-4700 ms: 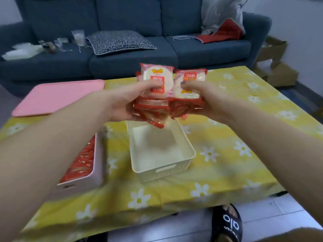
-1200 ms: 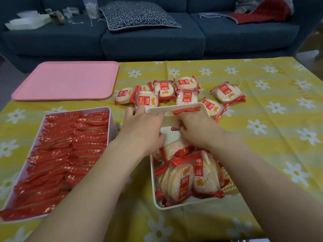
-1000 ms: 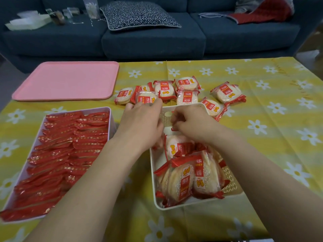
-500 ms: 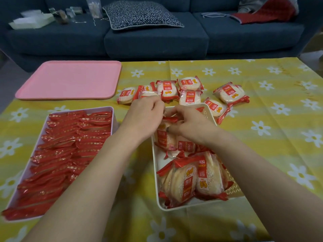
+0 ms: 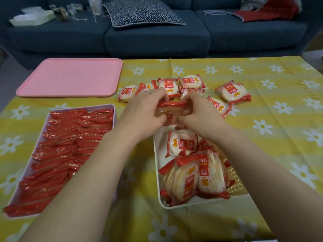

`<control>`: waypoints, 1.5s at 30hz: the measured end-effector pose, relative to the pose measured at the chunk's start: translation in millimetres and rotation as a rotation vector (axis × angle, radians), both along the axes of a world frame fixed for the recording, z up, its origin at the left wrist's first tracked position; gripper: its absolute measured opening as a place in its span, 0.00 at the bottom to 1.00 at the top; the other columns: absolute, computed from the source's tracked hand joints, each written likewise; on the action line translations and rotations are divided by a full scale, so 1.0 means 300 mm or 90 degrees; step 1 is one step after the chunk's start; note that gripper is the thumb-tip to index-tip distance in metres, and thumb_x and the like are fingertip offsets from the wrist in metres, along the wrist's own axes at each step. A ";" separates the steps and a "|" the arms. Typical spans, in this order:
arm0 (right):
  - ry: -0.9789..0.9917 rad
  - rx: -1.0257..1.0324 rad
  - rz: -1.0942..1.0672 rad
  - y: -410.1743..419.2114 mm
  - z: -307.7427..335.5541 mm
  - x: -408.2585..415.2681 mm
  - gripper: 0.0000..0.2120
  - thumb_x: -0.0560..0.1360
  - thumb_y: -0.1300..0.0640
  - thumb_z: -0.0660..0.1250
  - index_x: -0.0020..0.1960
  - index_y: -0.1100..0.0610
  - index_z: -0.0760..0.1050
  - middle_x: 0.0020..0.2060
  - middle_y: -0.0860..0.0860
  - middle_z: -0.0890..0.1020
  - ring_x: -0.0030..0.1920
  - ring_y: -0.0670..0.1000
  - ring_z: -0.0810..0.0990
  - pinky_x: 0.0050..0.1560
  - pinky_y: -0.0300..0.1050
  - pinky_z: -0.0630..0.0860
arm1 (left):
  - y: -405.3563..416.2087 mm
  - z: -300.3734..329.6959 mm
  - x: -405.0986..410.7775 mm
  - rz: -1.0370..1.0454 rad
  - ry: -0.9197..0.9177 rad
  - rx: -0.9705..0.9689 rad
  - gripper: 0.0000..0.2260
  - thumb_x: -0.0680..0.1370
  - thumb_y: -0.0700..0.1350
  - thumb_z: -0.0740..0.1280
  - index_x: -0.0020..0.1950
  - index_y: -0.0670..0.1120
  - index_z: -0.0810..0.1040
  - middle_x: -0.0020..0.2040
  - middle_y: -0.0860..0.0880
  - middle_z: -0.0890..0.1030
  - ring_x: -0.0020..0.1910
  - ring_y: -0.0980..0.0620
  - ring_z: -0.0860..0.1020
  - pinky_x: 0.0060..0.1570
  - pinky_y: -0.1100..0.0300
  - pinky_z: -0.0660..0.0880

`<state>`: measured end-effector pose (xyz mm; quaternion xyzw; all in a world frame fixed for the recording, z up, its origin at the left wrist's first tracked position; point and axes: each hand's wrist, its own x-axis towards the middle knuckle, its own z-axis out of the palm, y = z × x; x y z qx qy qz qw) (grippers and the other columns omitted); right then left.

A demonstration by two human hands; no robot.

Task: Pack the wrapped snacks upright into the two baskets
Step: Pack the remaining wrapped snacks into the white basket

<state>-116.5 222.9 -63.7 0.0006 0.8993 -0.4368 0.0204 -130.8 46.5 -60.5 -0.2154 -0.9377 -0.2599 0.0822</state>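
Note:
A cream basket (image 5: 157,173) sits in front of me, partly filled with red-and-white wrapped snacks; several stand upright at its near end (image 5: 195,177) and one leans flat (image 5: 182,143) in the middle. My left hand (image 5: 145,109) and my right hand (image 5: 195,110) grip between them an upright snack packet (image 5: 170,109) over the basket's far end. A pale pink basket (image 5: 113,109) on the left is full of upright red packets (image 5: 64,145). Several loose snacks (image 5: 230,92) lie on the tablecloth beyond the hands.
A pink tray (image 5: 70,77) lies at the far left of the yellow flowered tablecloth (image 5: 279,128). Behind the table stands a dark blue sofa (image 5: 157,37) with a patterned cushion (image 5: 141,12), a red cloth and small clutter.
Both hands have lifted slightly toward the cream basket's far end, holding a packet upright between them. One snack in the basket's middle now leans exposed below the hands.

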 end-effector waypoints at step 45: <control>0.012 0.267 0.138 0.069 -0.001 -0.021 0.14 0.67 0.62 0.72 0.48 0.52 0.72 0.40 0.51 0.77 0.38 0.52 0.76 0.34 0.47 0.73 | 0.082 -0.046 -0.045 0.132 0.022 -0.285 0.16 0.78 0.53 0.69 0.62 0.50 0.72 0.55 0.45 0.81 0.54 0.40 0.80 0.39 0.53 0.68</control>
